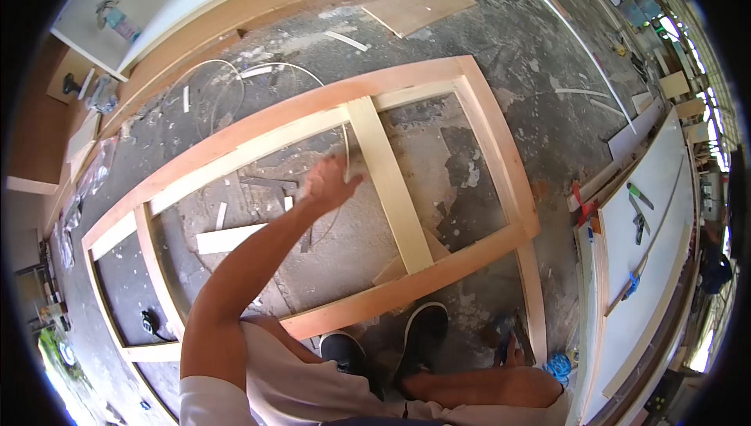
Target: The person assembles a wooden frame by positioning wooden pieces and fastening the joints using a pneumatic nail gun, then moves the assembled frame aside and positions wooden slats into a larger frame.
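My left hand (327, 185) reaches over the opening of a wooden frame (407, 284), thumb stretched out to the side and holding nothing that I can see. Just right of it is the frame's pale crossbar (391, 183). A thin pale strip (346, 144) runs close by the fingers; whether they touch it I cannot tell. Low on the right, beside my knee, my right hand (514, 357) is closed round a dark tool (508, 334), partly hidden and too blurred to name. The frame lies flat on the floor in front of my shoes (422, 336).
A white-faced panel (649, 246) with a green-handled clamp (640, 196) leans at the right. Blue cord (558, 366) lies near it. At upper left stands a white cabinet (168, 3) with a bottle (121, 24) inside. A plywood piece (418, 7) and offcuts lie on the concrete.
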Motion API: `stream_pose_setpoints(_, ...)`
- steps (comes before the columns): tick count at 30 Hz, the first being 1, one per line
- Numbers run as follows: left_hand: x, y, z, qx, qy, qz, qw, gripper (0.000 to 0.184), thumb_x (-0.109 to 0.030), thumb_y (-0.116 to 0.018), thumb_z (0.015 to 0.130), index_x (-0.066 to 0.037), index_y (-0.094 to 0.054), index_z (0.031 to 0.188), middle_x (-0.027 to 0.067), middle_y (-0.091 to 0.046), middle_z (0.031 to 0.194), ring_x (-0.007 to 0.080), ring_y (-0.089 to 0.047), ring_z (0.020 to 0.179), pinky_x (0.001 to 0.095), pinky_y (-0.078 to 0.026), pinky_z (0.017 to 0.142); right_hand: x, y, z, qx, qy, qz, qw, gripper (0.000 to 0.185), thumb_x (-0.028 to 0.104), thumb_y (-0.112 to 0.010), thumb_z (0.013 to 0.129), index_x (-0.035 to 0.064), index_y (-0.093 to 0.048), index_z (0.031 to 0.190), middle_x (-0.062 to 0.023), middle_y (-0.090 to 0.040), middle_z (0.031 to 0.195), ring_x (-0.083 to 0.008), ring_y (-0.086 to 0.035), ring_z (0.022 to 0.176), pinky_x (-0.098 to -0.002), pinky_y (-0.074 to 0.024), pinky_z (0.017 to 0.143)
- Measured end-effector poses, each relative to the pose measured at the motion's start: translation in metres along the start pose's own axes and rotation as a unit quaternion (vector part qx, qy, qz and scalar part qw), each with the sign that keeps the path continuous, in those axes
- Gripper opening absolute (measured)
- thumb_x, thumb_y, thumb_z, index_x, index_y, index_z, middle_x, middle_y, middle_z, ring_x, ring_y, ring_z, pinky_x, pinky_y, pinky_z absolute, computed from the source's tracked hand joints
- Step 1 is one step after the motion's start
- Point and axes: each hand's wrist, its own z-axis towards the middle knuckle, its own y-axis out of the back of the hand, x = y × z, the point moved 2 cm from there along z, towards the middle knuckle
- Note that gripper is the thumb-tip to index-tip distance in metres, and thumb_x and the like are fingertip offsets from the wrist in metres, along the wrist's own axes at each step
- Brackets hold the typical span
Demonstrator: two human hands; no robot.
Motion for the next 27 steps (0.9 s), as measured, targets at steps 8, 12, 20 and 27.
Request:
stream_pose_setpoints(8,-0.004,-0.008,-0.03,0.055,0.019,-0.004,0.998,0.016,-0.013,-0.069,0.085,-0.001,-0.062,0.093,0.0257,-0.068,0.09,0.0462,-0.067,0.086,0.055,-0.052,0.074,-0.001,-0.014,-0.002,-0.052,0.007,0.028,0.998,0.073,0.023,-0.076,0.076,0.0064,-0.052,0.143,-0.0178,-0.059,0.115,-0.0354,-0.056,0.112,-0.0495,-0.046,0.089)
stream_pose_setpoints(12,0.014,-0.014,-0.023,0.061,0.013,0.027,0.998,0.011,-0.007,-0.067,0.083,0.001,-0.062,0.089,0.0262,-0.067,0.087,0.0473,-0.066,0.083,0.0547,-0.052,0.074,0.0,-0.014,-0.002,-0.071,0.015,0.039,0.997,0.074,0.024,-0.076,0.076,0.0059,-0.051,0.144,-0.0184,-0.058,0.119,-0.0354,-0.055,0.114,-0.0498,-0.0451,0.091)
stream_pose_setpoints(20,0.042,0.075,-0.058,0.031,-0.053,0.025,0.998,0.008,-0.004,-0.065,0.082,-0.001,-0.059,0.079,0.0229,-0.063,0.073,0.0456,-0.063,0.075,0.0532,-0.048,0.066,0.032,0.0,0.013,-0.19,0.121,0.063,0.972,0.077,0.027,-0.076,0.076,0.0048,-0.05,0.145,-0.0197,-0.056,0.126,-0.0353,-0.053,0.12,-0.0504,-0.0433,0.096)
stream_pose_setpoints(27,0.049,0.046,-0.116,0.124,-0.04,0.085,0.988,0.011,-0.006,-0.062,0.086,-0.002,-0.059,0.096,0.0227,-0.066,0.087,0.0427,-0.065,0.085,0.0526,-0.05,0.074,0.135,0.008,0.099,-0.146,0.368,0.089,0.914,0.089,0.036,-0.077,0.075,0.0009,-0.041,0.149,-0.0227,-0.042,0.146,-0.0355,-0.043,0.131,-0.0531,-0.0335,0.107)
